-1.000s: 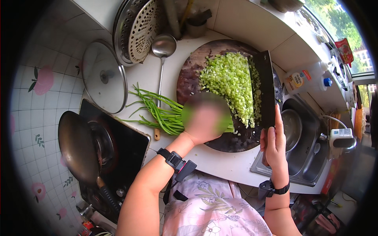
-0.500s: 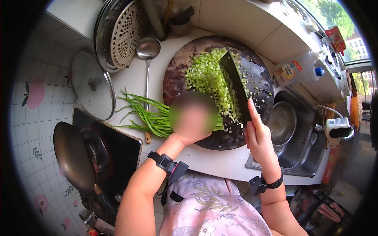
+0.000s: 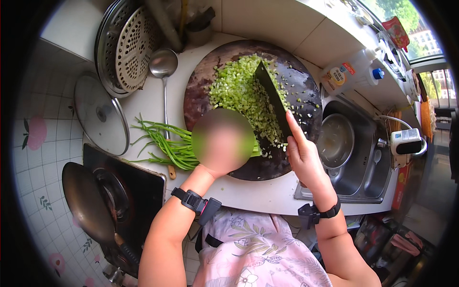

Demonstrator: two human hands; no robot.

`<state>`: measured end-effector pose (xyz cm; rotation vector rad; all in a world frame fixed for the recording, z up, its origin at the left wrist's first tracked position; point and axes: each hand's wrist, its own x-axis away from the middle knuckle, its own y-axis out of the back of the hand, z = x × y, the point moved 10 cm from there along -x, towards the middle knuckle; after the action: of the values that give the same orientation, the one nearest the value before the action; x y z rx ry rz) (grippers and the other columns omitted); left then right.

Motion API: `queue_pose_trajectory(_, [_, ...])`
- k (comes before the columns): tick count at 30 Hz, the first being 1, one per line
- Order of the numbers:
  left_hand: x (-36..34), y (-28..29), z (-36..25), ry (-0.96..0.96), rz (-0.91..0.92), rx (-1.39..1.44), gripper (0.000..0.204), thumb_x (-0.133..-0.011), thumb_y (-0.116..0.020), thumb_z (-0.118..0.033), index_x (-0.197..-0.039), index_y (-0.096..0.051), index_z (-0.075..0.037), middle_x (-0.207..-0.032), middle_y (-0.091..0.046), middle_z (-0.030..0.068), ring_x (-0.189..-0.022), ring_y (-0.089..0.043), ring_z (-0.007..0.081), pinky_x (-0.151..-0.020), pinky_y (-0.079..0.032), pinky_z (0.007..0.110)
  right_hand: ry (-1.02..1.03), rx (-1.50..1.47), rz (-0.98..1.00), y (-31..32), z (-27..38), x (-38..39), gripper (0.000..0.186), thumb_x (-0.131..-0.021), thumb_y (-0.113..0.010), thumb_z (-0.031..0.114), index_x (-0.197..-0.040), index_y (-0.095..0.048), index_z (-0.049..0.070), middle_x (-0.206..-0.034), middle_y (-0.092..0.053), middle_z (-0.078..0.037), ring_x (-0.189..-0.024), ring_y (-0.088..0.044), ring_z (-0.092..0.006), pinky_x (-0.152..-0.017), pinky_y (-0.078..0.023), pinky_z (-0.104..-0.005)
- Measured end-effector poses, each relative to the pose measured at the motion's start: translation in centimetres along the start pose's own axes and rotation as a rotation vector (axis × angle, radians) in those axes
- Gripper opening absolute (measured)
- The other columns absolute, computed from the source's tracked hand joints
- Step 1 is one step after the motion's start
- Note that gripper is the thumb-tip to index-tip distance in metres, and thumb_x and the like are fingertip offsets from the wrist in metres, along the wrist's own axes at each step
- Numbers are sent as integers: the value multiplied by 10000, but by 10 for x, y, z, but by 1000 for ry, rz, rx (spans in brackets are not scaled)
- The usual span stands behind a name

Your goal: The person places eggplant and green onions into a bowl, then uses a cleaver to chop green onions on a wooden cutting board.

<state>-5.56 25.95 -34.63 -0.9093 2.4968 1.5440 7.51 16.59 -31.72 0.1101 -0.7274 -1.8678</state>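
Note:
My right hand (image 3: 306, 160) is closed on the handle of a dark, wide-bladed cleaver (image 3: 273, 98), its index finger stretched along the blade's near end. The blade stands on edge on the round, dark cutting board (image 3: 201, 88), along the right side of a heap of chopped green onions (image 3: 236, 86). My left hand (image 3: 222, 150) rests over a bunch of long green onions (image 3: 167, 141). A blur covers its fingers. The leafy ends spread left over the counter, and cut ends show just right of the hand, near the blade. Small bits lie scattered beyond the cleaver.
A ladle (image 3: 164, 67) and a glass lid (image 3: 103, 115) lie left of the board, beside steamer plates (image 3: 134, 52). A wok (image 3: 88, 201) sits on the stove at lower left. Right of the board are a sink (image 3: 351, 177) holding a metal bowl (image 3: 334, 141), and a plastic bottle (image 3: 346, 71).
The whole scene has shifted slightly left in the picture as the view moved. Both hands, the cleaver and the green onions keep nearly the same places on the board.

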Motion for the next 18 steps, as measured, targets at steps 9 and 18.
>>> queue_pose_trajectory(9, [-3,2,-13,-32,55,-66,475,-559,-758,-236,-957,-577,-52,-910,-575,91,-872,-543,292,-756,-419,395,80,39,-5,2,6,-1,551,-942,-439,24,-1466,-291,110,-965,-604,-288,-868,-608,-418,-809,-478,-364])
queue_pose_trajectory(18, [-7,-9,-15,15,193,-124,450,-566,-759,-213,-947,-580,-51,-915,-588,104,-857,-550,308,-747,-426,398,278,86,-84,1,17,1,609,-918,-477,46,-1479,-264,144,-731,-572,-234,-672,-579,-391,-638,-443,-456])
